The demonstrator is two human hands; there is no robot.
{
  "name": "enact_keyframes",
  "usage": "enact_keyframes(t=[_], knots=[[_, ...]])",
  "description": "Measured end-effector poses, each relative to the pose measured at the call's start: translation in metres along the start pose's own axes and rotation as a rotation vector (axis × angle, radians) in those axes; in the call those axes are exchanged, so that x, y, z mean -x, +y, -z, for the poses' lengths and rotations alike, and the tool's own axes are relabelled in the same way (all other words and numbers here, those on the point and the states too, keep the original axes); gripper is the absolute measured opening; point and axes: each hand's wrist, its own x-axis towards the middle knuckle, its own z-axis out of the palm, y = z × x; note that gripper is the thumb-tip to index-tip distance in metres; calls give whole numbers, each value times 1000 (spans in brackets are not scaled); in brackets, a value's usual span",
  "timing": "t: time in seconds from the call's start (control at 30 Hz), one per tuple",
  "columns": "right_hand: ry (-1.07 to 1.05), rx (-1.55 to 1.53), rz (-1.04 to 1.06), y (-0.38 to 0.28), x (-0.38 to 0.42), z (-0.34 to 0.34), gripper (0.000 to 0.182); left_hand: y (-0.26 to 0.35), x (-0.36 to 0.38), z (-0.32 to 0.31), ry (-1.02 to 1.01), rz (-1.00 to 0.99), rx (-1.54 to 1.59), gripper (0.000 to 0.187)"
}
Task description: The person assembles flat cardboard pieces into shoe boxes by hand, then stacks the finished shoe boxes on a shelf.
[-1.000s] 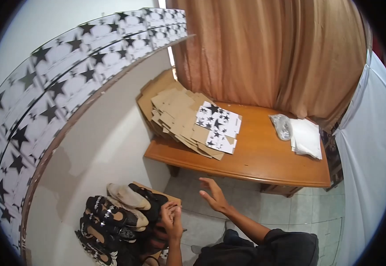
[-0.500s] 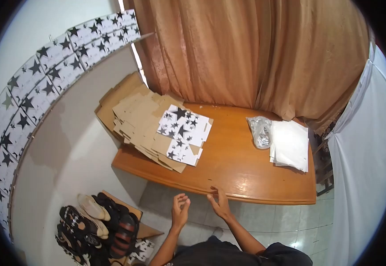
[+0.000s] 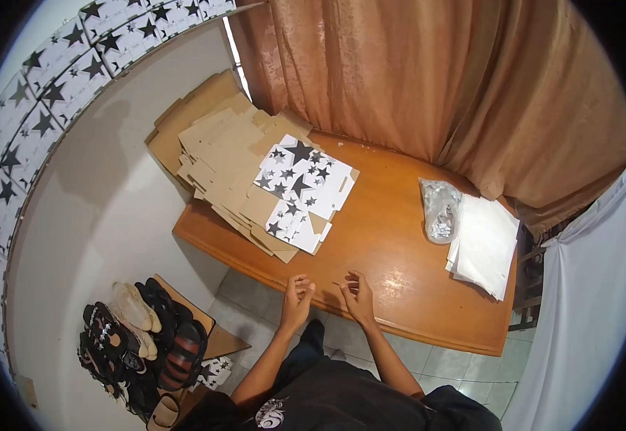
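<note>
My left hand [image 3: 298,300] hangs over the front edge of the wooden table [image 3: 392,215], fingers loosely bent and apart, with nothing visible in it. My right hand [image 3: 358,297] is beside it over the same edge, its fingers half curled and the thumb apart, also without anything visible in it. Nearest to the hands lies a flat, unfolded white cardboard box with black stars [image 3: 302,183], resting on a stack of flat brown cardboard boxes [image 3: 219,158]. Neither hand touches the cardboard.
At the table's right lie a clear plastic bag of small silvery items [image 3: 440,212] and a stack of white sheets [image 3: 484,244]. Shoes [image 3: 144,330] are piled at lower left. Star-printed boxes [image 3: 43,118] line a ledge. A brown curtain [image 3: 370,79] hangs behind the table.
My body and view have moved closer to the table. Both hands have gone from in front of the edge to over it, and the right fingers have curled more.
</note>
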Motion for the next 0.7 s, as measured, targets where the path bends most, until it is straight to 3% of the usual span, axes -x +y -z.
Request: enact_keyframes(t=[0.13,0.33,0.53,0.57,0.6,0.7], knots=[[-26,57,-29,17,-38,-15,43,-24,-48,-3,-5,-10,79,40],[-99,155,-30,35,-112,-44,41,-71,-141,10,-57,-72,-98,37],[-135,165,-151,63,-162,-78,40,-115,-208,13,-111,-10,-144,37],[-128,150,-146,68,-168,-84,39,-121,-214,13,-101,-79,-173,36],[-120,134,-141,69,-176,-89,39,-119,-221,12,-92,-148,-202,34],[-70,164,-194,73,-199,-99,37,-115,-238,8,-132,-107,-190,34]])
